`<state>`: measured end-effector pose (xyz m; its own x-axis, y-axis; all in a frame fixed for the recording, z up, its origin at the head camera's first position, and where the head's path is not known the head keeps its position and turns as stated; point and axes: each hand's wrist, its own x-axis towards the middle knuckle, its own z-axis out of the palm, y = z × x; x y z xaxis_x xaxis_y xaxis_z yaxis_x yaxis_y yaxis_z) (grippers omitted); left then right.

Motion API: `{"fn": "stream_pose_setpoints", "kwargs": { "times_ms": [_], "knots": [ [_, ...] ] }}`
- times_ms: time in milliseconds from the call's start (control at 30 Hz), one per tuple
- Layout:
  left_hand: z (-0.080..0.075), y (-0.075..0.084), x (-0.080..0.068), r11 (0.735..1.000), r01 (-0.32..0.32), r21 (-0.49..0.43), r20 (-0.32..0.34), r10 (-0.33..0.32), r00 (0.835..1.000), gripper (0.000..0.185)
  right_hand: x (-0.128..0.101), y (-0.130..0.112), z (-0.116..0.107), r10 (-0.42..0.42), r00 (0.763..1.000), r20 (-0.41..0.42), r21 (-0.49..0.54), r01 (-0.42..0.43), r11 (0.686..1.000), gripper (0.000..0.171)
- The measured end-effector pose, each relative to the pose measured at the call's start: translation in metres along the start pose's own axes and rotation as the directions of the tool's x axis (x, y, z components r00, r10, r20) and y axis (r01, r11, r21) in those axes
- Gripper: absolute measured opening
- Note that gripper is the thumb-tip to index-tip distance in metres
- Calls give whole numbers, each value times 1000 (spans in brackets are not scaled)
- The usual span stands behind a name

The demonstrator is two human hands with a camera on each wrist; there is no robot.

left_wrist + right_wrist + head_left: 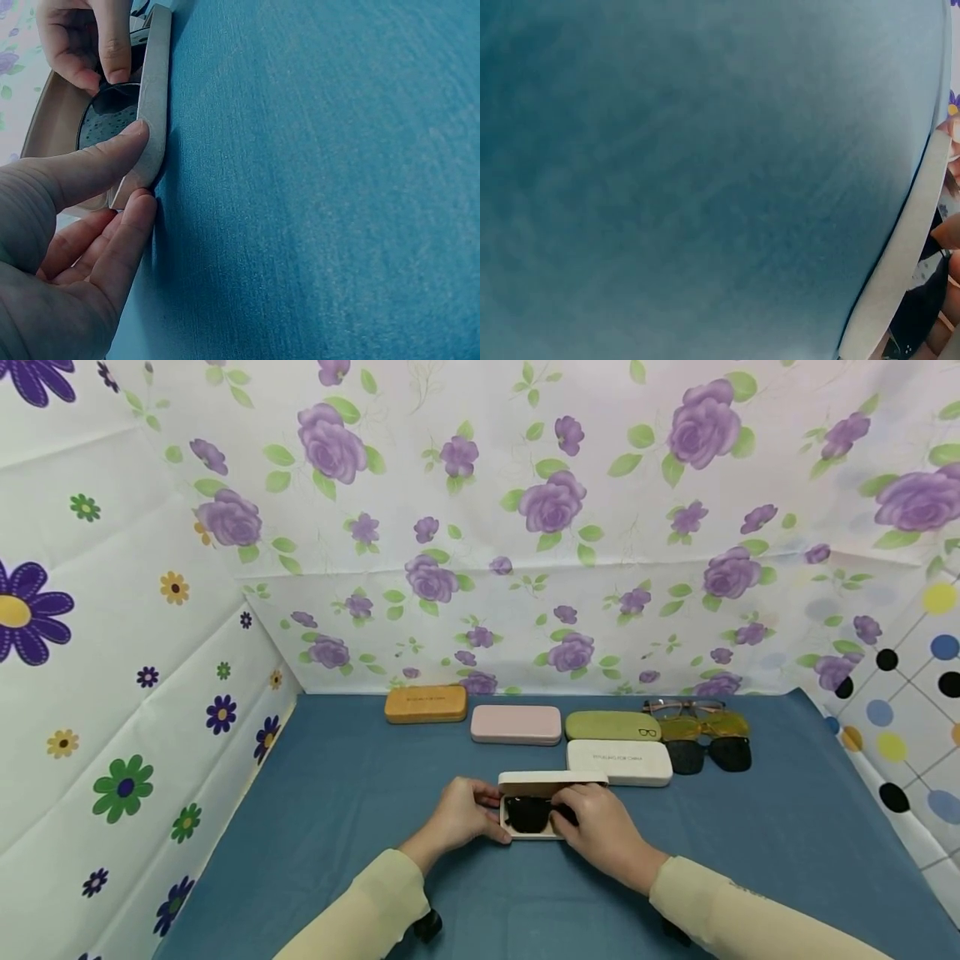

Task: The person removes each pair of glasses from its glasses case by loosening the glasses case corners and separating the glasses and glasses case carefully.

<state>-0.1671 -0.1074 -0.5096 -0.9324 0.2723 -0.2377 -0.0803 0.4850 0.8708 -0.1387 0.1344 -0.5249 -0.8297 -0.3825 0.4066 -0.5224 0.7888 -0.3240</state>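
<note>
An open white glasses case [552,782] lies on the blue tablecloth [337,793] in front of me, lid raised at the back. Black sunglasses [527,814] rest inside it. My left hand [497,816] grips the case's left end; in the left wrist view its thumb [112,157] presses the case wall [155,90] and its fingers [124,240] curl underneath. My right hand [567,815] covers the right half and pinches the sunglasses, its fingertips [112,67] over a dark lens [112,124]. The right wrist view shows mostly cloth and the case edge [904,255].
Behind the open case stand an orange case [425,703], a pink case [516,724], a green case [612,726] and a shut white case [618,762]. To their right lie clear glasses [682,706], yellow-lensed glasses [705,727] and dark glasses [708,754]. Floral walls enclose the table.
</note>
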Motion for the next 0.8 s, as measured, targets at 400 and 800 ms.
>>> {"fn": "stream_pose_setpoints", "kwargs": {
  "times_ms": [400,800],
  "knots": [
    [-3,2,1,1000,-21,5,6,21,1000,58,7,3,-4,-23,998,56,4,23,1000,14],
    [-1,2,-1,1000,4,3,10,-4,1000,54,6,2,-8,-47,994,102,49,42,998,12]
  ]
}}
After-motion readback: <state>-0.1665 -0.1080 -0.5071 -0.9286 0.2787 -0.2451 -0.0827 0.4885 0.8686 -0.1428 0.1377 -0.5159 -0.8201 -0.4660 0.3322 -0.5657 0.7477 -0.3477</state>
